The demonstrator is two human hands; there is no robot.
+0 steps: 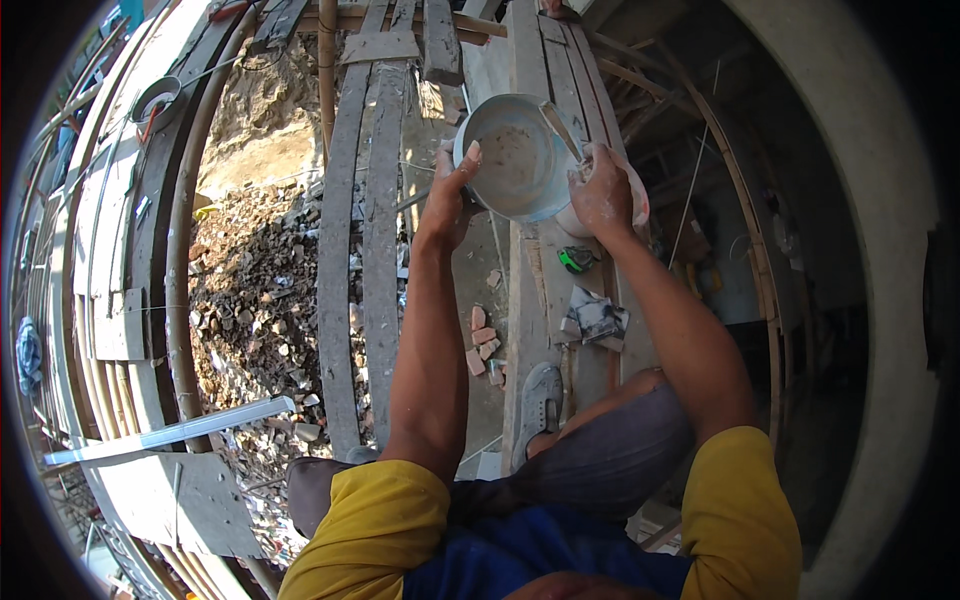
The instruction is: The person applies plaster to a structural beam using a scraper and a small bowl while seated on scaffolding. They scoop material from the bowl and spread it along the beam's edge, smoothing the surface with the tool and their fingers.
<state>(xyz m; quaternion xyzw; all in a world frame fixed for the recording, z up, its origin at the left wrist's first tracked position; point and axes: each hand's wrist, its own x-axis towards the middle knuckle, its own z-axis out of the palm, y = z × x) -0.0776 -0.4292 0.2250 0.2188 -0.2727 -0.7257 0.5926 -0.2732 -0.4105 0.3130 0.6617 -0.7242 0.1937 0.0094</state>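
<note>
A shallow round metal basin (515, 160), grey and smeared with a pale residue, is tilted up in front of me. My left hand (452, 195) grips its left rim, thumb on the inside and fingers beneath. My right hand (603, 192) is at the right rim, closed round the lower end of a narrow trowel-like tool (560, 130) that slants across the basin's inner edge. Whether those fingers also grip the rim is hidden. Partly behind the basin and right hand stands a whitish bucket (640, 200).
A black-and-green tape measure (577, 260) and a crumpled printed packet (600, 316) lie on the planks (535, 270). Brick pieces (482, 340) lie lower down. Rubble (255, 290) fills the left, past weathered boards (345, 260). A long metal straightedge (180, 432) rests at lower left.
</note>
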